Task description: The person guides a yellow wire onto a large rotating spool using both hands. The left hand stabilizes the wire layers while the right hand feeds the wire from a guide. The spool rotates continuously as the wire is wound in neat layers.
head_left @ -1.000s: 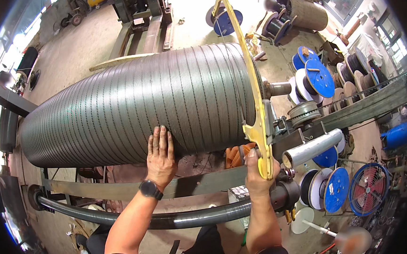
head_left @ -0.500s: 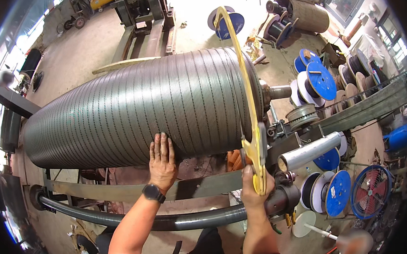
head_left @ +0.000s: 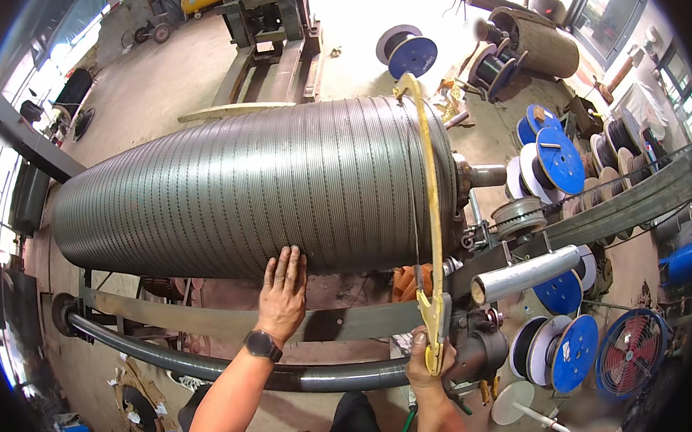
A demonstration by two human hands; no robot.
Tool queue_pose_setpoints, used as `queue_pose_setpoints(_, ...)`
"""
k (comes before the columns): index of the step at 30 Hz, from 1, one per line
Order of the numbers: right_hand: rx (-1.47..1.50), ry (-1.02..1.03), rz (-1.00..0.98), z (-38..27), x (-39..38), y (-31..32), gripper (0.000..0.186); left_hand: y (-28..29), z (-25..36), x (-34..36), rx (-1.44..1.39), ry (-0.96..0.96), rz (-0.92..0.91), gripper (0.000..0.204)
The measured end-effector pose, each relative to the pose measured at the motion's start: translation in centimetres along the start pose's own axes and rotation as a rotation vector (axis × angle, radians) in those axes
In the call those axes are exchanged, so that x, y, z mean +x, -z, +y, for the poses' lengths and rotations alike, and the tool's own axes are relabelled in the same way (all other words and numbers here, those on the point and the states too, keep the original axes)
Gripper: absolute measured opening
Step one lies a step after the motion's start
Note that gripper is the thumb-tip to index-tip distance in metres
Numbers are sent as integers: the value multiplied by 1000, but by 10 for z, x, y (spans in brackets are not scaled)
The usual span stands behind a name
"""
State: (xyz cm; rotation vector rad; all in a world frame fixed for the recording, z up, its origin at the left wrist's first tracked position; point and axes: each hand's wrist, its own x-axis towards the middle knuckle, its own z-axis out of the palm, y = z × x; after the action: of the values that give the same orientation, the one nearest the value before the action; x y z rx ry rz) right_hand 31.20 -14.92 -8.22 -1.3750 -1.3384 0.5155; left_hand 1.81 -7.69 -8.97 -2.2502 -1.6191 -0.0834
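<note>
A large metal roller [head_left: 240,191], its surface closely ridged all round as if wound with wire, lies crosswise in front of me. My left hand [head_left: 281,301] rests against its near side with fingers stretched out, holding nothing. A dark watch [head_left: 262,346] is on that wrist. At the roller's right end, my right hand [head_left: 427,363] is closed round the handle of a yellow-framed hacksaw [head_left: 430,186]. The saw points away from me, its blade along the roller's end. Exactly where the teeth touch cannot be made out.
A long dark bar [head_left: 325,376] and a flat steel beam [head_left: 176,314] run between me and the roller. Blue-sided spools [head_left: 560,161], a silver tube [head_left: 527,274] and a round fan [head_left: 632,353] stand to the right. Beyond the roller is a forklift [head_left: 270,45].
The hacksaw has come back toward me with my right hand, its far end now nearer the roller's top. My left hand stays on the roller. The whole view has shifted slightly.
</note>
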Motion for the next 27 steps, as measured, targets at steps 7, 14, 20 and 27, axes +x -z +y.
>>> queue_pose_setpoints(7,99,13,60,19,-8,-10,11,23,-23,11,-127,-52,71,73)
queue_pose_setpoints(14,17,-14,112,33,26,-35,17,55,-37,55,-215,-26,17,99)
queue_pose_setpoints(20,101,-29,88,14,23,-24,14,69,-39,77,-249,5,-74,107)
queue_pose_setpoints(27,102,-43,118,-17,73,-40,17,64,-35,92,-114,7,-88,106)
